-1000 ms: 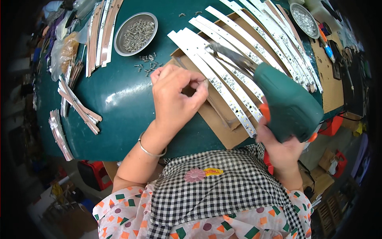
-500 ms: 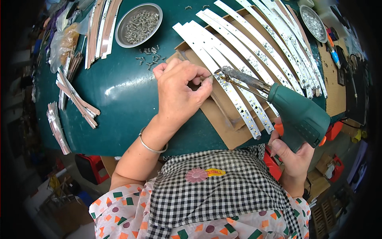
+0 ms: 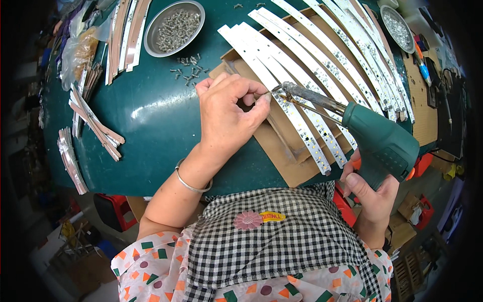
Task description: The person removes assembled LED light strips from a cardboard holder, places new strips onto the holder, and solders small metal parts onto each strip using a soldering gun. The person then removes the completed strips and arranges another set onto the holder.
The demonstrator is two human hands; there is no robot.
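Observation:
My right hand point(image 3: 373, 194) grips the handle of a green pistol-shaped soldering gun point(image 3: 380, 136) on the right. Its dark metal barrel points left, and its tip meets the fingertips of my left hand point(image 3: 229, 108). There, my left thumb and forefinger are pinched together at the soldering tip; whatever they hold is too small and hidden to make out. Just under the tip lie white LED strips point(image 3: 302, 128) with small components along them. These rest across a shallow cardboard tray point(image 3: 274, 158) and fan out to the upper right.
A metal bowl point(image 3: 174, 28) of small metal parts stands at the back, with several loose parts point(image 3: 188, 70) near it. Stacked strips point(image 3: 95, 121) lie on the left of the green table point(image 3: 151, 146). Another bowl point(image 3: 397, 29) sits at the far right near a screwdriver point(image 3: 422, 70).
Very little differs. The soldering gun has shifted slightly to the right, its tip still at my left fingertips, and the view has moved a little. Both hands keep their grips.

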